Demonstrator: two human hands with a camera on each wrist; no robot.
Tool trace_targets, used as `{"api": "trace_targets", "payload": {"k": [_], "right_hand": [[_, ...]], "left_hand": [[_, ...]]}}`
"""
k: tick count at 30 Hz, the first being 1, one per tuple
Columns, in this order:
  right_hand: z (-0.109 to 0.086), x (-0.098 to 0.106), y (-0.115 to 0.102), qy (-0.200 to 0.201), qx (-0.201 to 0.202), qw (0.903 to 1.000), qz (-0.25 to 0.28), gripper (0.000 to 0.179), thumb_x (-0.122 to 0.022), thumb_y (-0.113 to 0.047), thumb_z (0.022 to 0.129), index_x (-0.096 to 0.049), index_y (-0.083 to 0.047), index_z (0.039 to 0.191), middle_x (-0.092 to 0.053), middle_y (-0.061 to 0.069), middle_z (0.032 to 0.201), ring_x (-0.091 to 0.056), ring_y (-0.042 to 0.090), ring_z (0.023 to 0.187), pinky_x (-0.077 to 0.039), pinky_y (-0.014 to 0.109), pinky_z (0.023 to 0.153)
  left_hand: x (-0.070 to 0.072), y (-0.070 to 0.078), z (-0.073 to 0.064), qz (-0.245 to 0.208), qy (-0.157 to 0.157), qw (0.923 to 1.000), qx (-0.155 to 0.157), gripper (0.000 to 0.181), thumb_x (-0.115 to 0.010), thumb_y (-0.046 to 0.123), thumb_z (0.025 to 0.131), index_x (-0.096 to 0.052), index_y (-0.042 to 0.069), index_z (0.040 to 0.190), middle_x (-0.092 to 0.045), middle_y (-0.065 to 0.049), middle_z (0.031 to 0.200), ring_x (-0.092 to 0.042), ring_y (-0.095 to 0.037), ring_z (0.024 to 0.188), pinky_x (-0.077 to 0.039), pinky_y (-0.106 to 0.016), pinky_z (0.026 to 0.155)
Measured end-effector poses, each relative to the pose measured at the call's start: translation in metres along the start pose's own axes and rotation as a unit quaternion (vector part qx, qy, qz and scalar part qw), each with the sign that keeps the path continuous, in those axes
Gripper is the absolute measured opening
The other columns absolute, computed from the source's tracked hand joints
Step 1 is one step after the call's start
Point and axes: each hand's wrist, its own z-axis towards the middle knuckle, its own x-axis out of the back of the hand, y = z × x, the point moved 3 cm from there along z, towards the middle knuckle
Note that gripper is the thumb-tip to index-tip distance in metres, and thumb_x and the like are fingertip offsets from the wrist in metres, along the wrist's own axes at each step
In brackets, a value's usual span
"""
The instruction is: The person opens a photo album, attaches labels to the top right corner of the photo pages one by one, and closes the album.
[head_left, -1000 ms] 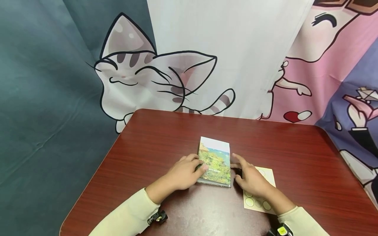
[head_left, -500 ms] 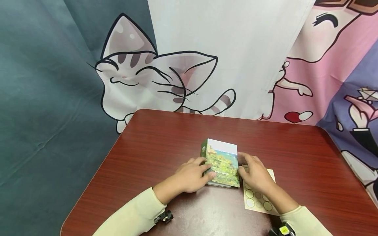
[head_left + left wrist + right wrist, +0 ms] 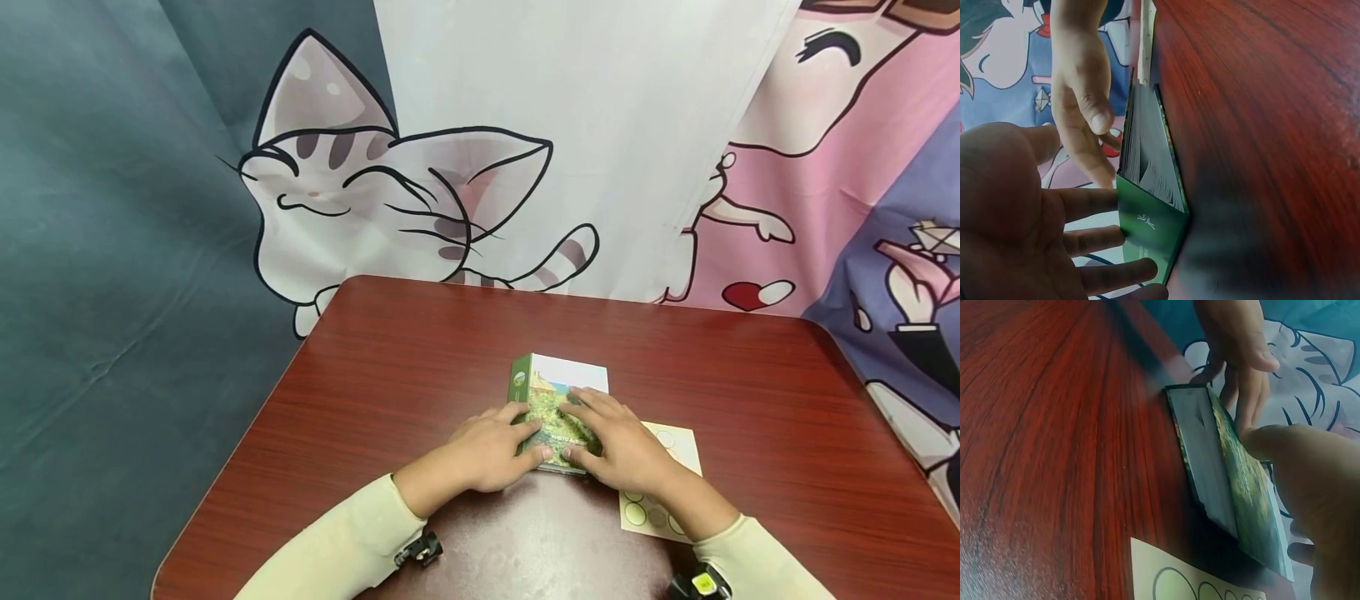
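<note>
A thick photo album (image 3: 547, 372) lies closed on the table, its green spine facing left and a garden painting on its cover. My left hand (image 3: 483, 452) is at the spine side, with extended fingers reaching over the cover's left edge. In the left wrist view those fingers lie against the green spine (image 3: 1150, 225), and the page edges show between the covers. My right hand (image 3: 628, 446) has its spread fingers over the right part of the cover. The right wrist view shows its thumb (image 3: 1266, 440) at the painted cover (image 3: 1244, 487).
A pale yellow sheet with printed circles (image 3: 686, 450) lies right of the album, partly under the right forearm. The red-brown wooden table (image 3: 420, 350) has rounded corners. Cartoon-printed cloth (image 3: 615, 108) hangs behind it.
The album has shifted right, and its spine has come into view. My left hand followed it rightward. My right hand moved from beside the album's right edge to over its cover.
</note>
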Motion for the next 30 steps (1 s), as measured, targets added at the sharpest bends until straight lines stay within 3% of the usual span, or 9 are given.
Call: {"api": "trace_targets", "payload": {"k": [7,19,30], "right_hand": [[-0.0023,-0.0066,-0.0018,-0.031,-0.006,0.9994,-0.010,0.064,-0.071,-0.048,0.094,-0.057,-0.018,0.148,-0.044,0.009,0.158,-0.038,0.039,0.145,-0.033,0.065,0.110],[-0.0048,-0.0077,-0.0071,-0.008,-0.002,0.9998,-0.019,0.061,-0.071,-0.047,0.094,-0.059,-0.016,0.146,-0.049,0.011,0.153,-0.043,0.042,0.140,-0.036,0.065,0.108],[-0.0081,-0.0080,-0.0046,-0.008,-0.004,1.0000,-0.003,0.064,-0.070,-0.049,0.094,-0.057,-0.017,0.148,-0.046,0.011,0.156,-0.041,0.041,0.142,-0.035,0.065,0.110]], "left_hand": [[-0.0012,-0.0011,0.0012,0.012,-0.003,0.9999,-0.002,0.065,-0.035,0.065,0.104,-0.049,0.026,0.154,-0.037,0.001,0.161,-0.044,-0.027,0.141,-0.043,-0.049,0.108],[-0.0006,-0.0022,0.0023,0.016,-0.006,0.9999,-0.003,0.063,-0.038,0.064,0.104,-0.049,0.028,0.154,-0.038,0.002,0.160,-0.046,-0.025,0.140,-0.044,-0.049,0.106],[-0.0016,-0.0014,0.0002,-0.014,-0.009,0.9998,-0.008,0.064,-0.038,0.062,0.105,-0.046,0.025,0.156,-0.032,0.000,0.163,-0.044,-0.028,0.141,-0.044,-0.052,0.107]]}}
